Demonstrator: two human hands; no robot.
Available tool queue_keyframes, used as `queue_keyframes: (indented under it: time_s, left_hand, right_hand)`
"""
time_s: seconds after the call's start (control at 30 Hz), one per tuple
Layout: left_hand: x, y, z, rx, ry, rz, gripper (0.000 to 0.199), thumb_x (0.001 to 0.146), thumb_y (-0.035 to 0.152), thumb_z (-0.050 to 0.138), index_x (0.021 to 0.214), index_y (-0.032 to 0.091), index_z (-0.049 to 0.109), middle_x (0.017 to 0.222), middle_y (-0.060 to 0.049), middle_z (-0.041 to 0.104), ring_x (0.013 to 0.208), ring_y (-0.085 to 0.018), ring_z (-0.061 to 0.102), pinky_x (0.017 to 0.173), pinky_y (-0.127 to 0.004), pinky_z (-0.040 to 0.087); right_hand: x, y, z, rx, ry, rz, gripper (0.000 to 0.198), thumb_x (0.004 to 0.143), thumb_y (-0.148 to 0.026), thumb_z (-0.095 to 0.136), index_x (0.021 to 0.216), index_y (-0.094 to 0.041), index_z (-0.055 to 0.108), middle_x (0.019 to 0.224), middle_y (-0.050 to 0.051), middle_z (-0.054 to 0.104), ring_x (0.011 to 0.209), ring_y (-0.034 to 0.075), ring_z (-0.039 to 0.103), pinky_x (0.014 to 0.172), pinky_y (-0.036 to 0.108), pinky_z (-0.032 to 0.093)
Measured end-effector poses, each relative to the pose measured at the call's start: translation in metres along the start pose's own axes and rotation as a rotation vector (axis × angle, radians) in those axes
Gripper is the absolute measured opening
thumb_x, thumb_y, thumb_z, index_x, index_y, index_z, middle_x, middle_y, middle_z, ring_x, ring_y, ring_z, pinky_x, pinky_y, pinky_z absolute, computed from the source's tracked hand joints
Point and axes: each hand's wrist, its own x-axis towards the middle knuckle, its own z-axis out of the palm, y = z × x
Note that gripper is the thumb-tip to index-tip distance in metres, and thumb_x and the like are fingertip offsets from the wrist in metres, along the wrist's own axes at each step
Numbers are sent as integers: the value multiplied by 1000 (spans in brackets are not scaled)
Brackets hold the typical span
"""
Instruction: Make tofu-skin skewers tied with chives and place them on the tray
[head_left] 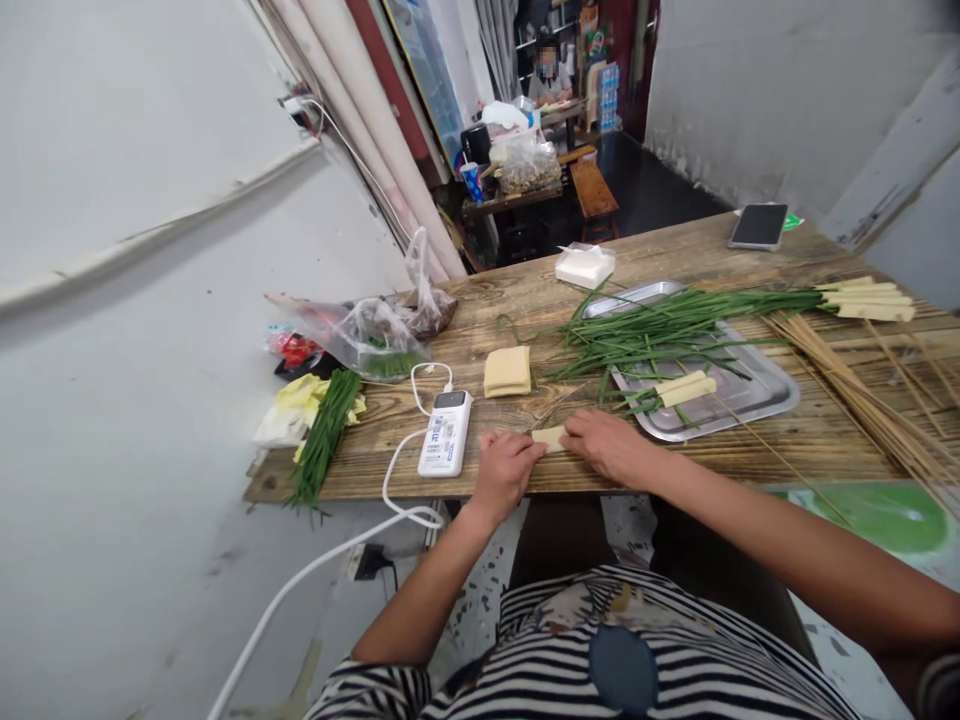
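At the table's near edge, a pale yellow tofu sheet roll (pixel 551 438) lies between my hands. My left hand (pixel 510 467) grips its left end with curled fingers. On the other end, my right hand (pixel 611 447) is closed, fingers bent over the roll. Whatever is inside the roll is hidden. Just beyond sits a square stack of tofu sheets (pixel 508 371). To the right, a metal tray (pixel 761 385) bears loose green chives (pixel 660 325) and a few finished-looking rolls (pixel 686 388) with chive ends poking out.
A white power bank (pixel 445 433) with cables lies left of my hands. Further left are a chive bundle (pixel 328 435) and plastic bags (pixel 390 325). Wooden skewers (pixel 855 390) and more rolls (pixel 866 299) lie right. A tissue pack (pixel 586 266) and phone (pixel 758 226) lie behind; a person (pixel 551 88) sits far back.
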Motion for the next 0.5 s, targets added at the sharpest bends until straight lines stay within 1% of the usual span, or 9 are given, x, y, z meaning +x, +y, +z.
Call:
queue_keyframes:
  time_s: [0.07,0.17,0.23,0.3,0.4,0.5]
  left_hand:
    - [-1,1,-1,77,-20,53,19,94,23,50,102,24,67,95,-3,70,92,-18,58,83,-37,29]
    - [0,3,-2,120,-31,67,17,93,30,53,102,23,67,100,-5,69,100,-19,56,86,-38,27]
    - [2,3,-1,111,-26,51,17,94,29,53,99,23,68,97,-4,70,99,-19,55,86,-38,27]
    - [5,3,-1,88,-46,30,18,95,27,51,97,23,68,91,-3,70,93,-18,56,85,-37,27]
    - [12,2,-4,52,-117,9,20,95,26,49,94,23,69,87,-3,70,89,-18,55,82,-37,26]
    - [21,2,-10,6,-181,-6,20,93,25,51,88,24,71,83,-2,70,86,-18,55,81,-37,26]
  right_hand:
    - [0,2,2,12,8,5,18,94,-21,46,91,-17,64,87,6,54,84,19,44,69,30,30]
    - [1,3,2,34,6,12,18,93,-21,47,87,-17,64,86,6,54,83,19,44,68,29,30]
    - [1,4,2,42,1,14,18,93,-20,48,86,-17,64,86,6,54,82,19,44,67,29,30]
    - [1,4,3,40,0,16,18,93,-20,47,86,-17,64,86,5,54,82,18,44,68,29,30]
    - [0,2,4,29,22,24,19,94,-22,46,88,-16,63,87,5,55,83,19,44,71,30,30]
    - [-2,0,6,6,75,42,20,96,-23,44,96,-16,63,86,5,55,84,19,44,73,31,29]
